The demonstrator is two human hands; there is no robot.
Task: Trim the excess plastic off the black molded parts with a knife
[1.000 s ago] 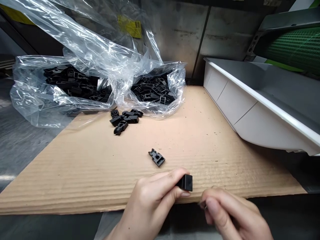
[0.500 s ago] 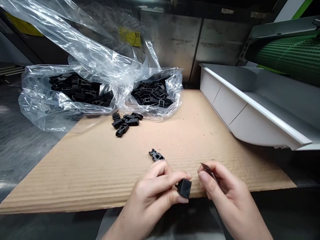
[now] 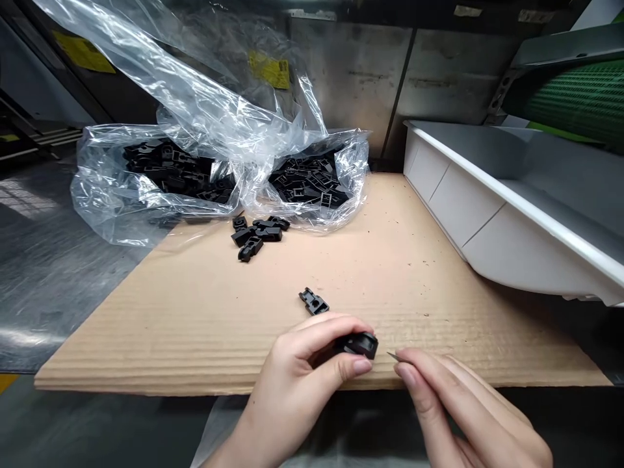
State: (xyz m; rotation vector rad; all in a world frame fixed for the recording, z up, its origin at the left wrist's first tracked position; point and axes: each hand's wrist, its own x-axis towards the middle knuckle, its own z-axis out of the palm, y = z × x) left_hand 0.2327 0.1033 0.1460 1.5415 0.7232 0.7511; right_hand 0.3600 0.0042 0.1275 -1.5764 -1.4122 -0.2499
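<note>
Between the thumb and fingers of my left hand (image 3: 312,370) is a small black plastic part (image 3: 361,344), its hollow end facing right. My right hand (image 3: 453,396) pinches a thin pointed blade (image 3: 392,356); its tip points left, a short gap away from the part, and the rest of it is hidden by my fingers. Just beyond my left hand, a loose black plastic part (image 3: 314,301) lies on the cardboard (image 3: 195,325). Farther back sits a small pile of similar black parts (image 3: 257,235).
Two clear plastic bags (image 3: 112,214) full of black parts (image 3: 312,179) stand at the back left. A pale grey bin (image 3: 453,188) stands along the right side. Behind it is a green mesh roll (image 3: 565,91). The cardboard's front edge runs beneath my hands.
My left hand has turned the black part so its hollow end shows. My right hand has rotated, and the blade now points left towards the part. The camera view has shifted slightly left.
</note>
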